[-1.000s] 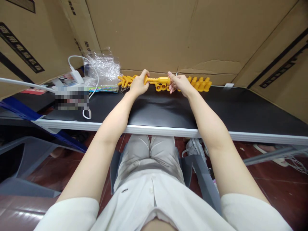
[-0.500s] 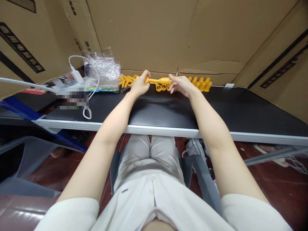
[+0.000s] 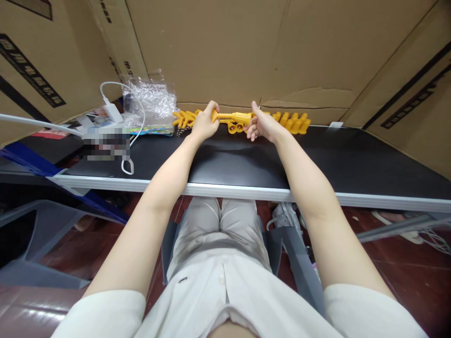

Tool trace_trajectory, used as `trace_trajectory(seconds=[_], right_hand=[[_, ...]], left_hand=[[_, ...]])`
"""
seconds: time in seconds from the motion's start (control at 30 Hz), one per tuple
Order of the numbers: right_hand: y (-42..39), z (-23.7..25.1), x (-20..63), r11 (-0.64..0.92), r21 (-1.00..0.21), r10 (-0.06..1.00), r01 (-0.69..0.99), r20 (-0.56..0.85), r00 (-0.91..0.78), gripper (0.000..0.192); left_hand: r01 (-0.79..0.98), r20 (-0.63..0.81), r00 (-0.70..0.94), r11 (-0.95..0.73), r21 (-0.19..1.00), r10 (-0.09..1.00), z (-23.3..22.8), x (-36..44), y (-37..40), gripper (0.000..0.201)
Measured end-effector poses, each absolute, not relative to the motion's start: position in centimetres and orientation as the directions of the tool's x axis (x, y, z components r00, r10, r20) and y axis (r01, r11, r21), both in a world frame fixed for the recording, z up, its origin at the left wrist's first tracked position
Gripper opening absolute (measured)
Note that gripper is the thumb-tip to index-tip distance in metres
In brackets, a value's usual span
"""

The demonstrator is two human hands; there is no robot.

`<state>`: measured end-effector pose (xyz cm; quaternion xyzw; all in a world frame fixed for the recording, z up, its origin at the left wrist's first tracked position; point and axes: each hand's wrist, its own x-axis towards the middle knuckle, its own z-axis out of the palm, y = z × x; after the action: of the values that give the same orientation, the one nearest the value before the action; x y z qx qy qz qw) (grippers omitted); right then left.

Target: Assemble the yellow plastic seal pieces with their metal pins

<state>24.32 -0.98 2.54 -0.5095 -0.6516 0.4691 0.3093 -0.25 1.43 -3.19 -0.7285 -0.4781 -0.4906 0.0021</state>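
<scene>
A yellow plastic piece [image 3: 242, 117] with a ribbed shaft and a thicker, handle-like end lies level above the black tabletop. My left hand [image 3: 205, 123] is closed around its left end, with the thumb toward the back. At the other end my right hand [image 3: 260, 126] has its thumb raised and its fingers spread apart. Whether those fingers touch the piece, I cannot tell. Just in front of the shaft are small yellow round parts [image 3: 236, 128] with dark centres. Yellow branching parts [image 3: 185, 117] and dark metal coils [image 3: 181, 132] lie left of my left hand.
Several yellow stepped pieces [image 3: 294, 123] stand right of my right hand, against the cardboard wall [image 3: 225, 51]. On the left are clear plastic wrapping [image 3: 151, 101], a white charger [image 3: 113, 112] and its cable. The black table [image 3: 232, 164] has a silver front edge.
My right hand has come off the thick end of the yellow piece; its thumb has lifted and its fingers have spread. My left hand has stayed in place.
</scene>
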Motion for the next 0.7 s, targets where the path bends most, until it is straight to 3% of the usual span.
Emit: trace_trajectory(seconds=[0.07,0.13,0.17,0.23,0.33,0.53,0.7], right_hand=[[-1.5,3.0,25.0,0.046,-0.916,0.935,0.399,-0.102,-0.341,0.069],[-1.8,3.3,25.6,0.096,-0.928,0.925,0.361,-0.050,-0.376,0.032],[-2.0,3.3,25.8,0.131,-0.937,0.924,0.325,-0.004,-0.382,0.023],[-2.0,3.2,25.9,0.195,-0.942,0.925,0.272,0.085,-0.370,0.036],[-1.6,2.9,25.5,0.235,-0.935,0.932,0.264,0.139,-0.336,0.036],[-0.4,2.0,24.6,0.179,-0.933,0.960,0.311,0.096,-0.264,0.072],[-0.6,2.0,24.3,0.152,-0.918,0.974,0.366,0.077,-0.213,0.084]], left_hand=[[0.686,0.730,0.059,-0.558,0.466,0.681,-3.3,-0.3,1.5,0.018],[0.686,0.726,0.055,-0.554,0.472,0.686,-3.3,-0.3,1.5,0.018],[0.694,0.718,0.051,-0.542,0.475,0.694,-3.3,-0.3,1.5,0.018],[0.717,0.705,0.049,-0.517,0.468,0.707,-3.2,-0.3,1.3,0.021],[0.738,0.708,0.066,-0.512,0.439,0.703,-3.0,-0.2,0.9,0.026],[0.720,0.718,0.080,-0.538,0.439,0.692,-2.8,0.1,0.7,0.026],[0.706,0.725,0.065,-0.545,0.452,0.686,-3.0,0.2,1.1,0.024]])
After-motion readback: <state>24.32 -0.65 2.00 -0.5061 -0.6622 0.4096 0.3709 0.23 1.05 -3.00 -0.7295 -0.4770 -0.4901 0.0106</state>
